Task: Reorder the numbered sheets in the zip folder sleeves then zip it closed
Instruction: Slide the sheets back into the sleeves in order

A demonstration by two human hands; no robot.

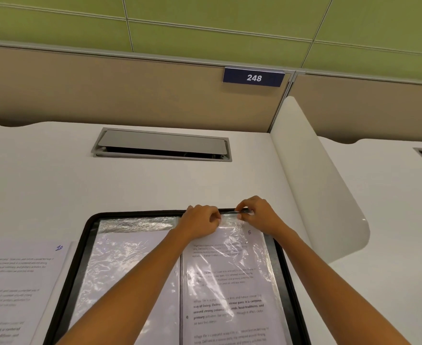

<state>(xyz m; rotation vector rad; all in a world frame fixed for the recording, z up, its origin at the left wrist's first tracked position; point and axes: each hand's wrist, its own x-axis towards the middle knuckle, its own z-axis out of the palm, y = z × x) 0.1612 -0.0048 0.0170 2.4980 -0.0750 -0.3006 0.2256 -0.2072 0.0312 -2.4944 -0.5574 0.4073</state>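
Note:
A black zip folder [80, 250] lies open on the white desk, showing clear plastic sleeves. The right-hand sleeve [232, 277] holds a printed sheet with a handwritten number near its top right corner. My left hand [200, 221] and my right hand [259, 214] are both at the top edge of that sleeve, each pinching the plastic at its opening. The left-hand sleeve [127, 265] shows a blank sheet. A loose printed sheet marked 10 [18, 282] lies on the desk left of the folder.
A grey cable hatch [161, 145] is set in the desk behind the folder. A white curved divider [317, 185] stands to the right. A beige partition with a sign reading 248 [254, 77] closes off the back.

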